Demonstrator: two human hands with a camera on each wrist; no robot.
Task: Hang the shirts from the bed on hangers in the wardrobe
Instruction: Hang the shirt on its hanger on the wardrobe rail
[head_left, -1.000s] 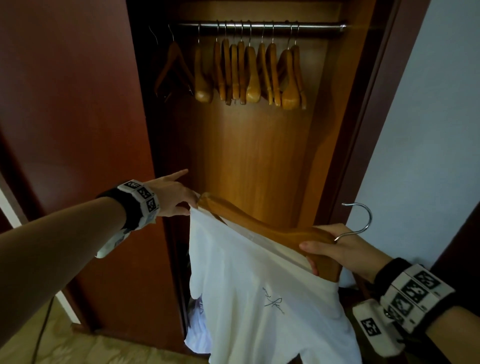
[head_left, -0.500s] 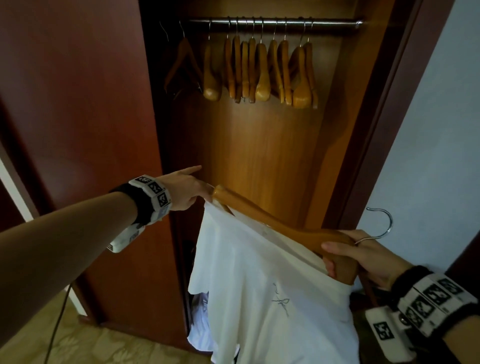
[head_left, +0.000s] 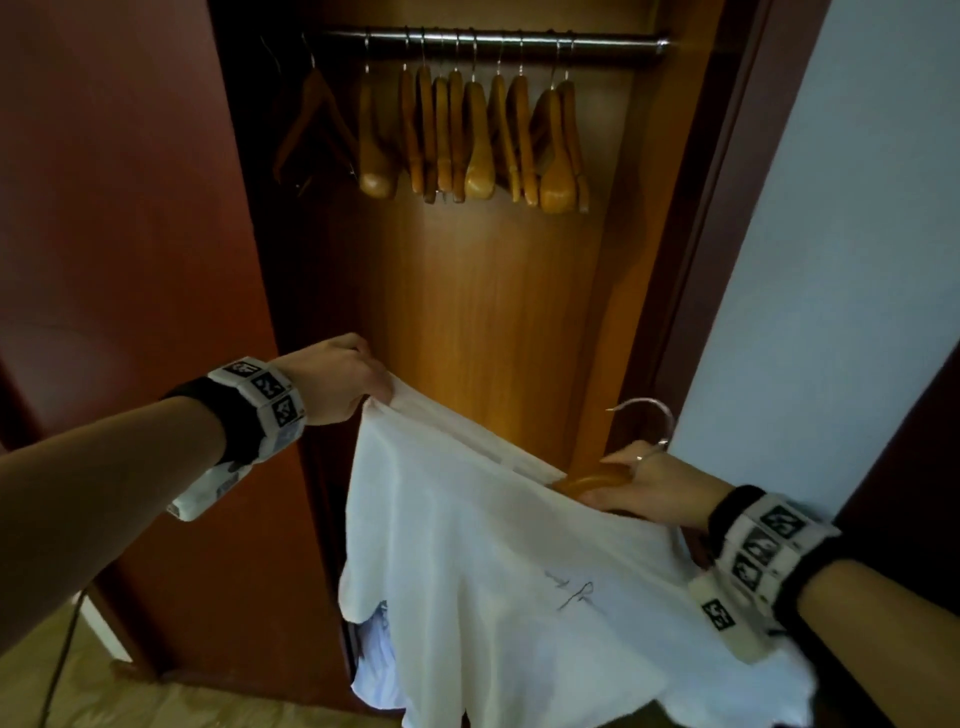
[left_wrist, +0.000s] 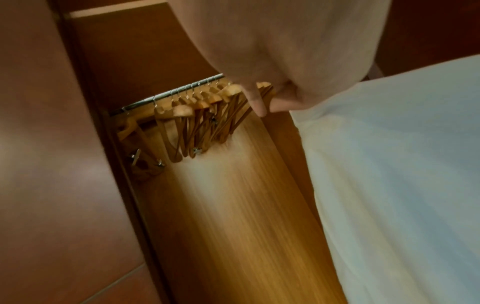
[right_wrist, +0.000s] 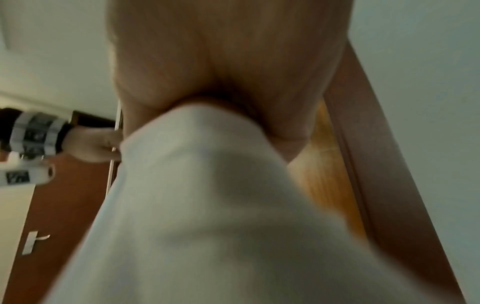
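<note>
**White shirt held before the open wardrobe**

The left hand (head_left: 337, 376) pinches the shirt's (head_left: 519, 561) upper left corner, fingers curled into the cloth; the shirt hangs between both hands, below the rail (head_left: 493, 41) of empty hangers (head_left: 478, 140); the right hand (head_left: 649, 488) grips the wooden hanger (head_left: 592, 480) inside the collar, hook (head_left: 649, 415) upward.

**Colours and patterns, wardrobe front**

Shirt (head_left: 519, 545): white, small dark line drawing on the chest. Held hanger (head_left: 592, 480): amber wood, silver hook. Hangers on rail (head_left: 467, 140): honey-orange wood. Wardrobe door (head_left: 119, 234): dark red-brown. Wall (head_left: 857, 234): pale blue-grey. Wristbands (head_left: 260, 400): white with black square markers.
</note>
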